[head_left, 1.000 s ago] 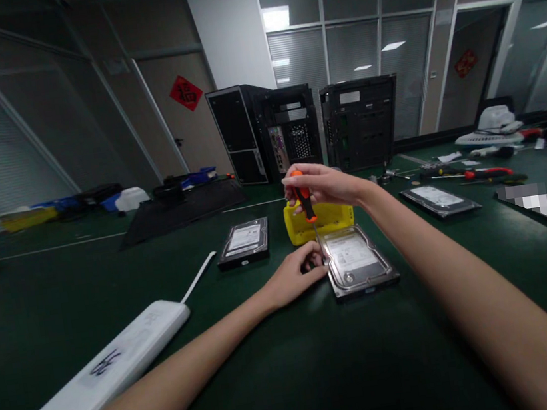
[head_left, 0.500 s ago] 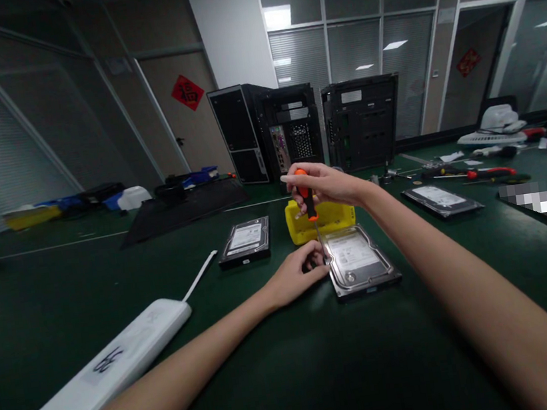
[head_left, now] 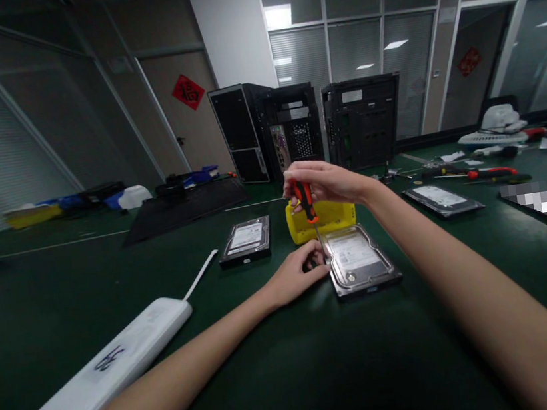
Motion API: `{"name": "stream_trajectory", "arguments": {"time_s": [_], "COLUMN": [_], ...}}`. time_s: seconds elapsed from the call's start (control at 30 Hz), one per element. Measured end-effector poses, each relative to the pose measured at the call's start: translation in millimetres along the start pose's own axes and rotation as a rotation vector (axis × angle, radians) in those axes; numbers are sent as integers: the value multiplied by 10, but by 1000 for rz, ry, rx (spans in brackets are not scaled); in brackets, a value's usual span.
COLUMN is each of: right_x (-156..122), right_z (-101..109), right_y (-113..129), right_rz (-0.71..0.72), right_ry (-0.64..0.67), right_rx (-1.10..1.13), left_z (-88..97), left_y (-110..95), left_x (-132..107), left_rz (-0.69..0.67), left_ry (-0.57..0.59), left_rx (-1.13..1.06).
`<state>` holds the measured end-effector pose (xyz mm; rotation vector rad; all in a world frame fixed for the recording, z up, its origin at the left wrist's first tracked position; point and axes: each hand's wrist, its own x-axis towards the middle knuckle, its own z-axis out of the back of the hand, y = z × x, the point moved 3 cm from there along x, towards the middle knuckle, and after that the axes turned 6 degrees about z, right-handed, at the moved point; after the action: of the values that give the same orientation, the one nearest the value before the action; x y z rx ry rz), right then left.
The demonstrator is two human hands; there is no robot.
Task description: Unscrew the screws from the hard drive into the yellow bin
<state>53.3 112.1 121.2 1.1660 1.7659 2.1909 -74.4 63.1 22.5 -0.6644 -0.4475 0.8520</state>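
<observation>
dark green table (head_left: 295, 370) fills the lower half of the view, and behind it stand black computer cases (head_left: 239, 135). one drive (head_left: 358, 254) lies flat before the person, label up, just in front of a yellow box (head_left: 330, 216). the right hand (head_left: 331, 180) is closed around the handle of a screwdriver (head_left: 305, 202), whose shaft points down, slightly tilted, to the left edge of this drive. the left hand (head_left: 293, 279) rests at the same edge, with fingers curled and half open; i cannot tell if they pinch something. to the left lies a second drive (head_left: 244, 239), and to the right a third drive (head_left: 438, 199). near the left forearm is a white bar (head_left: 137, 357).
</observation>
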Motion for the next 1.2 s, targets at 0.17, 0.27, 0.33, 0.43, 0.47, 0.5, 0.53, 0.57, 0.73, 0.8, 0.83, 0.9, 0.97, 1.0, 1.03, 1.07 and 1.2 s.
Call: {"name": "stream_trajectory", "arguments": {"time_s": [0.17, 0.27, 0.33, 0.43, 0.47, 0.5, 0.53, 0.57, 0.73, 0.8, 0.83, 0.9, 0.97, 1.0, 1.03, 1.07, 1.2], "right_x": [-12, -18, -12, 8, 13, 17, 18, 16, -12, -17, -16, -13, -10, -10, -11, -13, -15], "right_z": [-4, -18, -26, -31, -32, -32, -32, -32, -40, -42, -44, -48, -47, -46, -45, -45, -53], "right_y": [7, 27, 34, 27, 22, 18, 13, 9, 20, 25, 26, 25, 19, 15, 11, 9, 14], "right_rz": [16, 16, 16, 6, 1, -6, -19, -35, -72, -67, -64, -55, -52, -53, -52, -47, -21], "right_ry": [13, 29, 23, -8, -16, -23, -26, -22, 39, 49, 53, 57, 44, 34, 25, 20, 40], "right_rx": [-25, -62, -99, -140, -137, -124, -101, -72, 8, -6, -11, -15, -12, -10, -10, -14, -47], "left_z": [-2, 3, 6, 6, 6, 5, 5, 4, 1, 1, 1, 2, 1, 1, 1, 1, 2], "left_y": [11, 9, 3, -7, -9, -10, -9, -7, 10, 10, 9, 7, 6, 8, 10, 12, 11], "left_x": [1, -1, -3, -9, -11, -12, -13, -14, -4, -1, -2, -4, -7, -8, -9, -9, -7], "left_rz": [1, 3, 5, 14, 17, 19, 19, 18, 16, 15, 14, 11, 7, 7, 8, 7, 5], "left_ry": [-3, -8, -10, -6, -4, -2, -1, 1, 6, 7, 9, 7, 7, 5, 3, -1, -9], "left_rx": [1, 3, 5, 8, 7, 5, 2, -2, -7, -3, -2, 0, 1, 3, 5, 7, 9]}}
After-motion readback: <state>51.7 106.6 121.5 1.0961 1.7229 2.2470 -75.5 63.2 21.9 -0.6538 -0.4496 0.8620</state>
